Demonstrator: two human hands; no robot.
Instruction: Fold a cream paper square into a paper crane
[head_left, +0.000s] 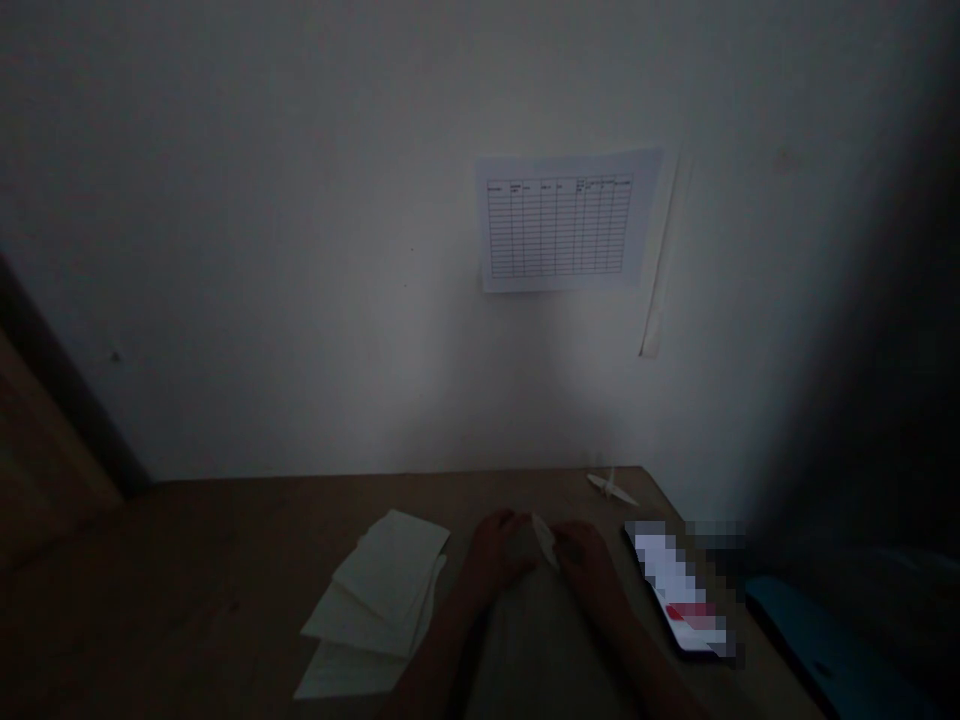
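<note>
A small, narrow piece of folded white paper (545, 541) stands between my two hands above the table. My right hand (586, 558) pinches its right side with curled fingers. My left hand (496, 552) is on the other side, thumb and fingers apart. Its forefinger reaches the paper's upper tip or comes very near it; the dim light hides whether they touch. To the left lie several loose white paper sheets (390, 575), overlapping. Beyond my right hand, near the wall, sits a small folded paper figure (611, 488) with pointed ends, like a crane.
A phone (679, 590) with a lit, blurred screen lies right of my right arm. The brown table (225, 600) meets a pale wall (300, 250) carrying a printed chart (562, 225). A teal object (832, 640) is at the lower right, past the table edge.
</note>
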